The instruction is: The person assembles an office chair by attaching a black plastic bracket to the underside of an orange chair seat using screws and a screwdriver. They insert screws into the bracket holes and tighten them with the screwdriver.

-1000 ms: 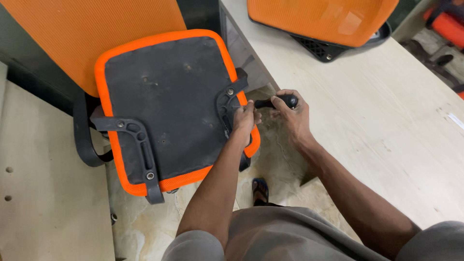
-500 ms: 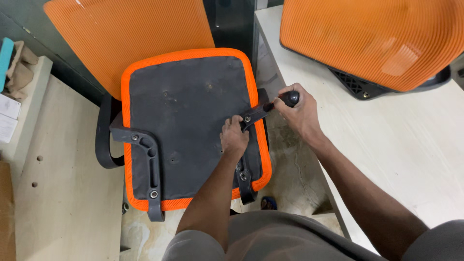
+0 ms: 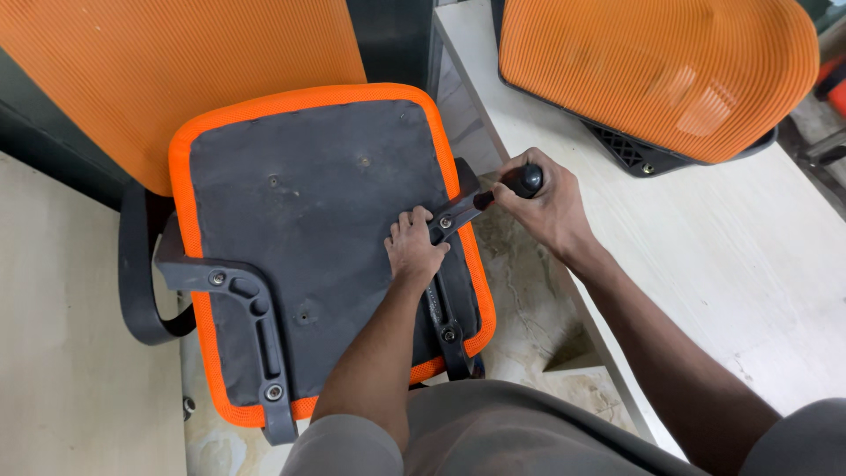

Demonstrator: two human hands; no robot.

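While the right hand (image 3: 545,204) is curled tight around the black handle of a screwdriver (image 3: 511,185), its tip meets a bolt (image 3: 447,222) in the upper end of the black armrest bracket (image 3: 448,264) on the right edge of the seat. Just beside it, the left hand (image 3: 414,249) lies palm down with fingers loosely bent, pressing on that bracket and the dark grey underside of the upturned seat pan (image 3: 326,211), which has an orange mesh border. A second armrest bracket (image 3: 251,313) runs along the seat's left edge, its curved black arm hanging off the side. Behind the seat stands an orange mesh backrest (image 3: 176,70); another orange mesh shell (image 3: 652,70) rests on the pale worktable (image 3: 749,264) to the right.
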